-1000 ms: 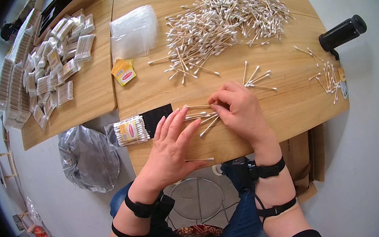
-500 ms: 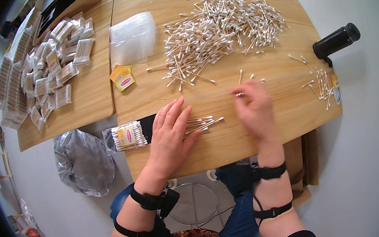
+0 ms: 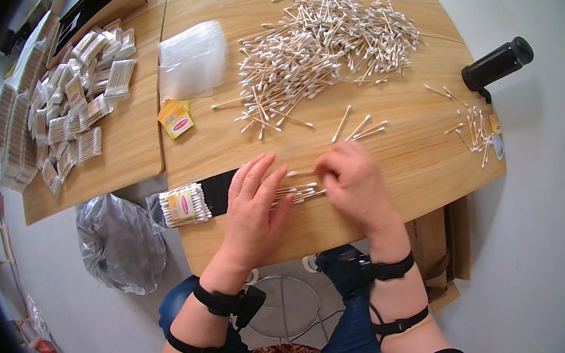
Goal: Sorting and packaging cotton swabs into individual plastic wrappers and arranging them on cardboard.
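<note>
My left hand (image 3: 251, 205) lies over the black strip's right end with its fingers stretched out, and its thumb stands apart beside a small row of cotton swabs (image 3: 304, 189). My right hand (image 3: 355, 185) is closed in a pinch on a cotton swab (image 3: 302, 172), whose white tip points left toward my left fingers. At the left end of the black strip (image 3: 217, 191) a clear bag packed with cotton swabs (image 3: 195, 203) carries a yellow card (image 3: 180, 204). Several loose swabs (image 3: 359, 127) lie just beyond my right hand.
A big heap of swabs (image 3: 330, 43) covers the far middle. Clear bags (image 3: 192, 57) and yellow cards (image 3: 177, 119) lie left of it. Filled packs (image 3: 73, 110) crowd the left table. A black bottle (image 3: 498, 65) and scattered swabs (image 3: 477, 128) are at right; a grey plastic bag (image 3: 121, 242) sits below.
My right hand has come left and nearer, from the loose swabs toward the row by my left hand, with a swab in its pinch. My left hand stays nearly in place.
</note>
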### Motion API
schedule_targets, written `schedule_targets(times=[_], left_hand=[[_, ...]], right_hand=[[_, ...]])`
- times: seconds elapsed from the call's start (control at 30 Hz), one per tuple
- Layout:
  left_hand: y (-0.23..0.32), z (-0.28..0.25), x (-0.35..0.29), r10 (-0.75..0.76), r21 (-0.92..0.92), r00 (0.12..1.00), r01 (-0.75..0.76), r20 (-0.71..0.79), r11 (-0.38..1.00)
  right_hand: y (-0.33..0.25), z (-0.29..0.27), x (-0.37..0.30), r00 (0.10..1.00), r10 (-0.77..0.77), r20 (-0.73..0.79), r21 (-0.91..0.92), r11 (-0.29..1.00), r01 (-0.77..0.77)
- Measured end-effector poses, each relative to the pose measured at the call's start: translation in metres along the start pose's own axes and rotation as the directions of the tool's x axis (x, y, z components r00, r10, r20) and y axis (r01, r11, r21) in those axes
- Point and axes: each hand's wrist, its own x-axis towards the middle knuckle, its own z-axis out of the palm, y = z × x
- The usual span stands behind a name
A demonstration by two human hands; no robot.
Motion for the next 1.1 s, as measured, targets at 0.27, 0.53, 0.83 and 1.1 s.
schedule_targets(times=[0.27,0.53,0.83,1.1], left_hand=[[0.003,-0.001,0.004,0.016,0.104,0.998,-0.023,0.069,0.994],[-0.002,-0.004,0.0,0.01,0.047,0.999,-0.011,0.041,0.999],[-0.001,0.001,0.001,-0.015,0.11,0.999,0.011,0.033,0.994],[-0.002,-0.001,0.001,-0.003,0.137,0.998,-0.007,0.069,0.991]], right_hand=[[0.058,-0.041,0.0,0.917,0.067,-0.392,-0.251,0.952,-0.177],[0.021,-0.01,0.007,0.981,0.107,-0.16,-0.058,0.991,-0.117],[0.031,-0.019,0.012,0.919,0.064,-0.389,-0.185,0.972,-0.146],[0.035,-0.023,0.008,0.97,0.144,-0.198,-0.093,0.982,-0.164]])
